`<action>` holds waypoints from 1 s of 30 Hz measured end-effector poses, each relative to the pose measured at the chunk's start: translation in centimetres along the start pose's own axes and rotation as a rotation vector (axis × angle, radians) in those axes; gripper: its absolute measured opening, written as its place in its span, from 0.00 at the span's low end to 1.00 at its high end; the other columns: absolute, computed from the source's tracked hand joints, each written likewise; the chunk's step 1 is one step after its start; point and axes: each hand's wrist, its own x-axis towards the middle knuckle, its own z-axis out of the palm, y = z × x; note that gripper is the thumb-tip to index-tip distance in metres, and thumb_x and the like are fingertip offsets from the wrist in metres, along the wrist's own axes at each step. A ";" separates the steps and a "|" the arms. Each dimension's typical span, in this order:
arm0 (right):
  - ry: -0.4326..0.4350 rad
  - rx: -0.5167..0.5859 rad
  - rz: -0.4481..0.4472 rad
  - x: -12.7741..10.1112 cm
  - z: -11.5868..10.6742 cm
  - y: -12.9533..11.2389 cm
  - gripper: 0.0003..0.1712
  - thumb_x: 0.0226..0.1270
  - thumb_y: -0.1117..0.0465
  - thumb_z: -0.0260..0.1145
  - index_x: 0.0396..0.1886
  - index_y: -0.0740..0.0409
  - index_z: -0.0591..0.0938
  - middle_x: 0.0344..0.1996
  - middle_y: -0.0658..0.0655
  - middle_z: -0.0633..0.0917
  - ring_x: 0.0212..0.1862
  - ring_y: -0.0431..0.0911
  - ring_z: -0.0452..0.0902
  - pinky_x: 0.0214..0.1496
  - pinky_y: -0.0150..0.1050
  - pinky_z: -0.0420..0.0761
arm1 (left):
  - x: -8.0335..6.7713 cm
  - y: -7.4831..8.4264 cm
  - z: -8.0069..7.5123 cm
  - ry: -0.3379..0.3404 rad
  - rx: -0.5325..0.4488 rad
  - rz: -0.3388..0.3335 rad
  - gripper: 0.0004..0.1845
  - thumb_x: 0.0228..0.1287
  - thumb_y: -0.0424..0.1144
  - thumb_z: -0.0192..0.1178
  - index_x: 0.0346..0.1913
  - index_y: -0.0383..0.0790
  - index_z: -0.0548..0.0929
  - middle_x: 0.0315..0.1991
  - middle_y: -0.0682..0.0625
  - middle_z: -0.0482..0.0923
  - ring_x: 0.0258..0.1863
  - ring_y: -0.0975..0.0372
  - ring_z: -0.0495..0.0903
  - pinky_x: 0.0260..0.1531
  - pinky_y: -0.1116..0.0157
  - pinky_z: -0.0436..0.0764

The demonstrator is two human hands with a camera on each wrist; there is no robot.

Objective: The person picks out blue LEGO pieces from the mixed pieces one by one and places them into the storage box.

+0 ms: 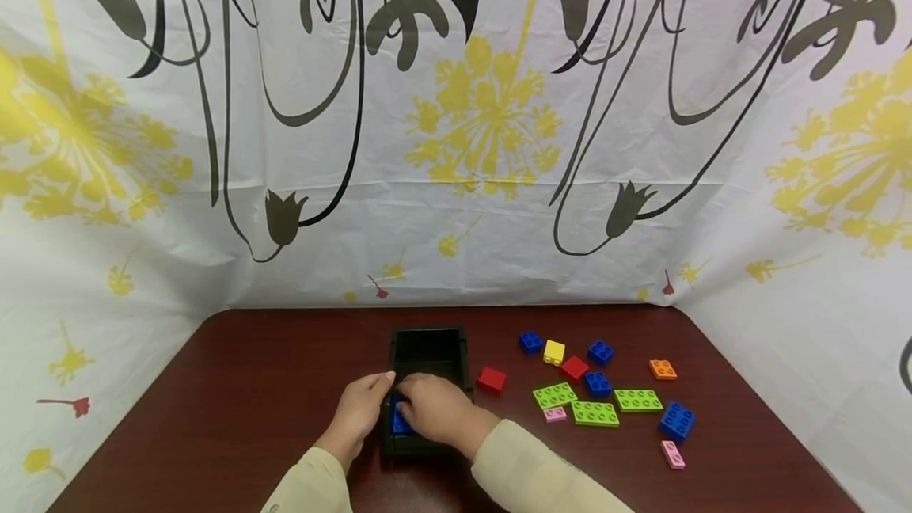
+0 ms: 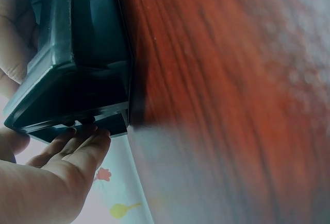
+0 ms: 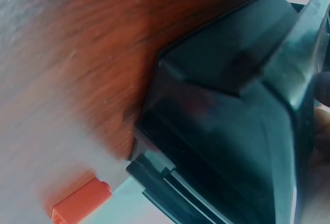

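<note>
Black box (image 1: 427,331): on the brown table (image 1: 278,370), between the two hands, its far part sticking out past them.
Left hand (image 1: 359,410): at the box's left side, gripping the edge, thumb at the top and fingers on the outside.
Right hand (image 1: 436,410): reaching into the near part from the right, fingers bent; I cannot tell if they hold anything.
Blue block (image 1: 400,423): inside the box, near end, by the right fingers.
Red block (image 1: 492,379): just right of the box.

Screened-off nook here | flower-print sheet (image 1: 456,275) hanging behind and both sides | dark wood-grain desk (image 1: 278,378) | home or lab, can't tell!
</note>
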 end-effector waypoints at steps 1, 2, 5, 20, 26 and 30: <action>0.004 0.002 0.000 -0.1 0.0 0.0 0.18 0.68 0.56 0.64 0.55 0.57 0.83 0.53 0.53 0.83 0.56 0.42 0.78 0.57 0.36 0.78 | 0.0 0.0 0.0 0.000 -0.001 -0.001 0.30 0.76 0.52 0.44 0.65 0.28 0.70 0.66 0.31 0.65 0.65 0.37 0.63 0.58 0.41 0.70; 0.011 0.006 -0.001 -0.1 -0.1 0.0 0.18 0.68 0.56 0.64 0.55 0.57 0.82 0.53 0.53 0.83 0.56 0.43 0.78 0.57 0.36 0.78 | 0.0 0.0 0.0 -0.001 -0.001 0.000 0.31 0.76 0.52 0.44 0.65 0.28 0.70 0.66 0.31 0.65 0.65 0.37 0.63 0.58 0.41 0.70; 0.049 0.030 -0.007 -0.4 -0.2 0.1 0.18 0.68 0.56 0.64 0.55 0.58 0.82 0.54 0.55 0.83 0.57 0.44 0.78 0.58 0.38 0.78 | 0.0 0.0 0.0 0.000 0.002 0.002 0.31 0.76 0.53 0.44 0.65 0.28 0.71 0.66 0.31 0.66 0.65 0.37 0.63 0.58 0.41 0.70; 0.243 0.188 -0.006 -4.5 -2.5 2.4 0.19 0.71 0.57 0.61 0.58 0.56 0.80 0.58 0.54 0.80 0.60 0.48 0.75 0.59 0.47 0.78 | 0.1 -0.1 0.3 0.033 0.023 0.007 0.31 0.75 0.53 0.45 0.65 0.27 0.70 0.64 0.31 0.68 0.64 0.37 0.66 0.57 0.41 0.71; 0.315 0.208 -0.003 -5.9 -3.4 3.6 0.20 0.70 0.58 0.63 0.59 0.57 0.79 0.58 0.55 0.79 0.60 0.48 0.75 0.58 0.48 0.78 | 0.0 0.0 0.3 0.025 0.039 0.012 0.32 0.76 0.53 0.45 0.66 0.27 0.69 0.64 0.30 0.67 0.64 0.37 0.65 0.58 0.40 0.70; 0.376 0.207 0.029 -6.8 -3.7 4.5 0.21 0.67 0.59 0.66 0.59 0.57 0.79 0.57 0.56 0.80 0.58 0.48 0.76 0.56 0.47 0.79 | 0.0 -0.1 0.4 0.027 0.043 0.015 0.32 0.76 0.53 0.45 0.65 0.26 0.69 0.64 0.30 0.67 0.64 0.36 0.65 0.58 0.40 0.70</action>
